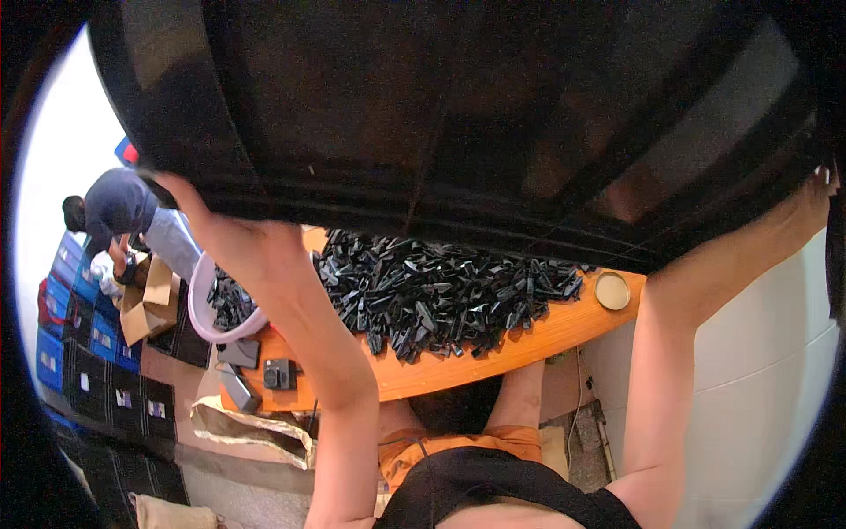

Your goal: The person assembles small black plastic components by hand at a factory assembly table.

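A large, dark plastic crate point(423, 106) with ribs fills the upper part of the view, close up and dim. My two raised arms reach to its sides. At its lower left side is my left hand point(181, 192), its fingers mostly hidden by the crate. My right hand point(821, 187) grips at the far right side, partly cut off by the rim of the view. Below the crate, a broad heap of small black plastic parts point(423, 295) is spread over an orange-brown wooden table point(423, 379).
A pale tub point(201, 304) of similar black parts stands left. Small black devices point(279, 374) and a round lid point(612, 290) lie on the table. At far left, another person point(119, 207) bends over an open cardboard box point(148, 304); stacked black and blue crates point(110, 388) stand nearby.
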Demonstrator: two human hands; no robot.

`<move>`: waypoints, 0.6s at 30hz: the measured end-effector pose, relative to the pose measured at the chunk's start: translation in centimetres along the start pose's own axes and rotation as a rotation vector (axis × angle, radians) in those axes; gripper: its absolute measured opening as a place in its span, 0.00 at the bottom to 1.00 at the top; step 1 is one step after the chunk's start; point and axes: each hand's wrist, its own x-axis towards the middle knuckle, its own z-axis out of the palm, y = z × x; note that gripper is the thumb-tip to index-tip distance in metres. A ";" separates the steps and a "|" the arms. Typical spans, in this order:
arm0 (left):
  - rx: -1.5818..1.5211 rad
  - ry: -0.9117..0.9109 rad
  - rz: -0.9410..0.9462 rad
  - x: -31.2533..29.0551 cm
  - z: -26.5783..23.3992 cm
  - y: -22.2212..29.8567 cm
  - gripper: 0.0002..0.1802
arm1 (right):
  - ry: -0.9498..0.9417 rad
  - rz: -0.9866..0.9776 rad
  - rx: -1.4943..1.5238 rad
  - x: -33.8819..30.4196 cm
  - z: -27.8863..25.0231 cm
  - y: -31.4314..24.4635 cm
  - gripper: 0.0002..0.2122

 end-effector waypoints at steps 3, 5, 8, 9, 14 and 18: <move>0.054 -0.074 0.169 0.4 3.9 3.9 0.25 | 0.051 0.132 0.165 0.1 -0.6 2.3 0.05; 0.133 -0.116 0.202 -0.1 5.2 6.2 0.25 | 0.105 0.187 0.260 0.7 -1.5 2.6 0.06; 0.284 -0.170 0.269 -0.7 6.2 9.8 0.25 | 0.180 0.305 0.407 1.2 -2.9 6.0 0.07; 0.325 -0.195 0.287 -0.8 6.8 10.9 0.25 | -0.048 0.015 0.009 2.1 -4.7 8.9 0.10; 0.661 -0.241 0.445 -0.8 6.1 18.5 0.25 | -0.011 0.553 0.585 -11.8 3.4 3.0 0.13; 0.932 -0.263 0.555 -1.6 5.8 25.3 0.25 | -0.308 0.850 0.788 -17.5 5.3 9.2 0.16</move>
